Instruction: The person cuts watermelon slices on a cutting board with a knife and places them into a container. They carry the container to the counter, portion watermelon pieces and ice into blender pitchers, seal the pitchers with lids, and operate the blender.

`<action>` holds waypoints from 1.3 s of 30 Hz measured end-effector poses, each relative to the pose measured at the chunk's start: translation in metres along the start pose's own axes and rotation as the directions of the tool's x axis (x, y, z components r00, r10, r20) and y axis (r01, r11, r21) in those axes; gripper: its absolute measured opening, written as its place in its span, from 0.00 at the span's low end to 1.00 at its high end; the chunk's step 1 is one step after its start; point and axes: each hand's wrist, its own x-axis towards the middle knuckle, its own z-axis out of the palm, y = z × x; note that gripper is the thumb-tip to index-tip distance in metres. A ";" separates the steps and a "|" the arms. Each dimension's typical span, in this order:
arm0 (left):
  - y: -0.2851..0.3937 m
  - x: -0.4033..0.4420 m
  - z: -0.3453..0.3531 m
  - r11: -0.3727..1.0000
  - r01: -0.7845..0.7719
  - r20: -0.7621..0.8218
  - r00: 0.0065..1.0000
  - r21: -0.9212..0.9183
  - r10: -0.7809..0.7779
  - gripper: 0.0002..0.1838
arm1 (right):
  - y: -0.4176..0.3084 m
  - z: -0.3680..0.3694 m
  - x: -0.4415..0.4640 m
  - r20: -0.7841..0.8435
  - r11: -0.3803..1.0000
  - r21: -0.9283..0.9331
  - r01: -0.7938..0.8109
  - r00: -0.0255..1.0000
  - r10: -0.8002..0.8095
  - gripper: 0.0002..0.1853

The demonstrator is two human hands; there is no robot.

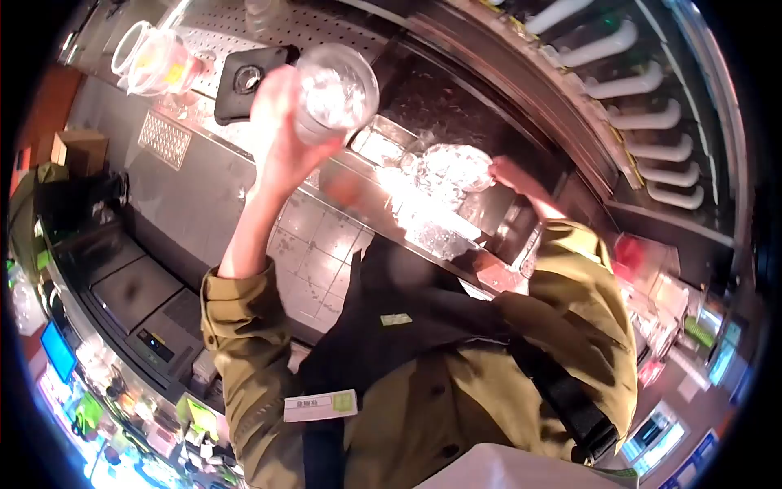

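Note:
My left hand [278, 122] is wrapped round a clear cup [338, 94] and holds it up over the counter's edge. Bright, glassy pieces that look like ice show inside the cup. On the other side, my right hand [513, 178] is closed at the end of an ice scoop [460, 167] heaped with ice; glare and the ice hide most of its shape and its handle. Below and left of the scoop lies more ice [440, 232], strongly lit, in a metal ice bin.
A black square device [238, 90] with a round centre sits on the perforated counter, beside clear tubs [159, 65]. A small metal pan [381, 140] lies between my hands. White curved handles or spouts [648, 114] line the upper right. Tiled floor [314, 253] shows below.

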 end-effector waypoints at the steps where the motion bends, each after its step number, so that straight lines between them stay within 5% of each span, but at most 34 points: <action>1: 0.005 0.001 -0.005 0.999 0.041 0.203 0.978 0.021 -0.044 0.53 | -0.003 -0.030 -0.013 -0.188 0.988 0.052 0.145 0.973 -0.133 0.08; 2: 0.008 -0.009 -0.003 0.999 0.031 0.270 0.962 0.009 -0.032 0.53 | -0.028 -0.068 -0.024 -0.173 0.878 0.470 -0.092 0.966 0.193 0.08; 3: 0.009 -0.018 0.001 1.000 0.020 0.335 0.942 0.006 -0.021 0.52 | -0.055 -0.108 -0.031 -0.031 0.552 0.793 -0.258 0.887 0.461 0.08; 6: 0.029 -0.008 -0.003 0.983 -0.096 0.407 0.913 0.154 0.025 0.52 | -0.096 -0.197 -0.035 0.010 0.697 0.588 -0.411 0.865 0.502 0.10; 7: 0.032 -0.008 -0.001 0.987 -0.094 0.380 0.924 0.128 0.039 0.52 | -0.140 -0.243 -0.031 -0.022 0.835 0.306 -0.456 0.874 0.485 0.10; 8: 0.034 -0.009 0.004 0.991 -0.093 0.354 0.934 0.097 0.053 0.51 | -0.156 -0.239 -0.028 -0.341 0.900 0.296 -0.318 0.845 0.411 0.10; 12: 0.044 -0.007 0.004 0.999 -0.020 0.260 0.965 -0.027 0.026 0.53 | -0.228 -0.308 -0.045 -0.285 0.882 -0.185 -0.434 0.882 0.374 0.12; 15: 0.041 -0.012 -0.005 0.995 0.066 0.131 0.990 -0.074 -0.056 0.55 | -0.194 -0.293 -0.066 -0.482 0.763 0.040 -0.645 0.656 0.581 0.15; 17: 0.036 -0.022 -0.015 0.980 0.133 0.010 0.991 -0.146 -0.133 0.56 | -0.184 -0.282 -0.048 -0.291 0.714 0.040 -0.699 0.675 0.678 0.16; 18: 0.035 -0.028 -0.019 0.935 0.285 0.039 0.958 -0.211 -0.283 0.58 | -0.192 -0.270 -0.033 -0.281 0.784 0.178 -0.595 0.733 0.620 0.16; 21: 0.060 -0.036 -0.036 0.775 0.544 -0.009 0.817 -0.322 -0.577 0.63 | -0.175 -0.179 0.079 -0.067 0.794 -0.099 -0.600 0.800 0.596 0.11; 24: 0.076 -0.042 -0.041 0.882 0.416 -0.153 0.878 -0.223 -0.453 0.60 | -0.189 -0.107 0.147 -0.011 0.876 -0.036 -0.482 0.876 0.482 0.12; 28: 0.121 -0.040 -0.025 0.928 0.258 -0.101 0.951 -0.267 -0.294 0.57 | -0.186 -0.062 0.067 -0.353 0.932 0.270 -0.242 0.875 0.330 0.13; 31: 0.188 -0.023 0.015 0.819 0.219 0.063 0.974 -0.531 -0.219 0.56 | -0.186 -0.050 -0.083 -0.683 0.905 0.424 -0.022 0.649 0.336 0.14; 34: 0.253 -0.018 0.060 0.765 0.185 0.197 0.977 -0.617 -0.077 0.54 | -0.178 -0.025 -0.264 -0.845 0.851 0.525 -0.011 0.108 0.523 0.17; 35: 0.305 -0.005 0.067 0.586 0.313 0.311 0.944 -0.748 -0.107 0.52 | -0.174 -0.011 -0.321 -0.820 0.824 0.565 -0.040 -0.137 0.556 0.17; 37: 0.364 0.012 0.101 0.633 0.126 0.267 0.954 -0.764 0.133 0.52 | -0.137 0.015 -0.418 -0.572 0.717 0.697 0.027 -0.581 0.579 0.19; 38: 0.390 0.021 0.118 0.554 0.193 0.337 0.926 -0.810 0.170 0.52 | -0.111 0.029 -0.457 -0.427 0.659 0.737 0.151 -0.652 0.627 0.20; 39: 0.425 0.034 0.125 0.503 0.294 0.440 0.875 -0.813 0.200 0.52 | -0.085 0.044 -0.487 -0.340 0.572 0.778 0.261 -0.591 0.732 0.21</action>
